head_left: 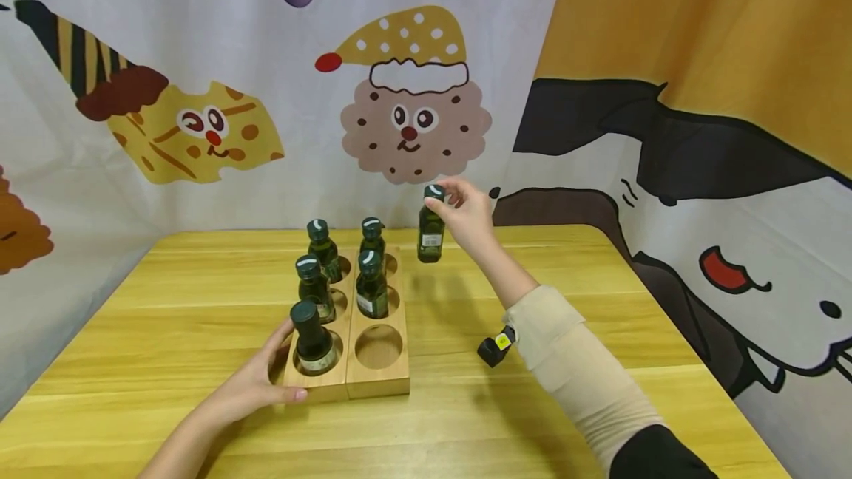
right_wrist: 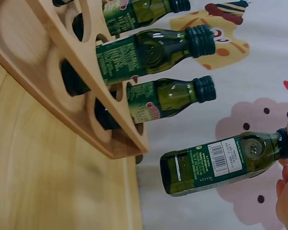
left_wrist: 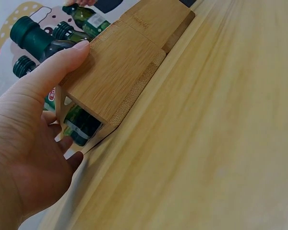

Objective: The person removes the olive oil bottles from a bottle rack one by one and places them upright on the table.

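Note:
My right hand (head_left: pixel 469 216) pinches a dark green glass bottle (head_left: pixel 430 239) by its cap. The bottle hangs upright above the table, just right of a wooden bottle rack (head_left: pixel 379 384). In the right wrist view, a barcode label shows on this held bottle (right_wrist: pixel 218 160). My left hand (head_left: pixel 256 383) grips the rack's front left corner, thumb on the front face and fingers along the left side. Several similar bottles (head_left: pixel 371 294) stand in the rack's round holes. At the front left, another bottle (head_left: pixel 310 335) has a taller dark cap. The front right hole (head_left: pixel 379 347) holds no bottle.
The rack stands on a yellow wood-grain table (head_left: pixel 193 301). A printed curtain (head_left: pixel 266 205) hangs behind and to the right of the table. By the right cuff is a small black device (head_left: pixel 494 350) with a yellow mark.

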{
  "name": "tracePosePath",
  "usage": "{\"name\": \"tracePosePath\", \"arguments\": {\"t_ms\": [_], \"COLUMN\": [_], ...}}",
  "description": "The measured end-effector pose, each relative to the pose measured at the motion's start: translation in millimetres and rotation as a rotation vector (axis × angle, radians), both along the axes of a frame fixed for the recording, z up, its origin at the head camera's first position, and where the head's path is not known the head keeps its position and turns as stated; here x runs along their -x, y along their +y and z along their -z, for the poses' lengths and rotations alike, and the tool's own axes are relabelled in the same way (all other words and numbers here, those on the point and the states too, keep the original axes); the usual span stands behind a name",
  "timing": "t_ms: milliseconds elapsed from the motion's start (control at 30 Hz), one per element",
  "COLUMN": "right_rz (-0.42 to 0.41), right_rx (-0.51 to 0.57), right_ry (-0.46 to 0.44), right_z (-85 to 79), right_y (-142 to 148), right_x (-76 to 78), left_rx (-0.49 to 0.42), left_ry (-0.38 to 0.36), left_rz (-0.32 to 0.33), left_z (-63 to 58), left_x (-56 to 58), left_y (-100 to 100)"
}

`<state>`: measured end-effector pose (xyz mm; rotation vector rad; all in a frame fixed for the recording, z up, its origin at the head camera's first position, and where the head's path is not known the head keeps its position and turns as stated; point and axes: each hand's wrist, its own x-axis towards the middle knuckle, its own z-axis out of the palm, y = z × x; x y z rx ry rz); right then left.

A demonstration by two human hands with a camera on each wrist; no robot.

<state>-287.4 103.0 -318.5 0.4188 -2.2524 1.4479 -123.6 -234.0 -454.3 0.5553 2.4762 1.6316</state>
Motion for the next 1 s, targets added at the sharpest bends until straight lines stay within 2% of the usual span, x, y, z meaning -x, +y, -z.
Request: {"name": "tracePosePath", "arguments": {"t_ms": [267, 500, 1000], "right_rz": [0.020, 0.034, 0.067], "right_rx": [0.008, 0.015, 0.004], "right_ry": [-0.045, -0.059, -0.105], "right_z": [20.8, 37.0, 61.6], "right_y": [-0.4, -0.2, -2.0], "right_x": [7.2, 11.4, 12.2], "left_rx": [-0.020, 0.000, 0.013], "left_ry": [-0.008, 0.010, -0.004], "left_rz": [0.014, 0.013, -0.004], "left_z": [0.2, 2.1, -1.3], "left_x": [-0.5, -0.8, -2.5], "left_y": [0.6, -0.7, -0.5]}}
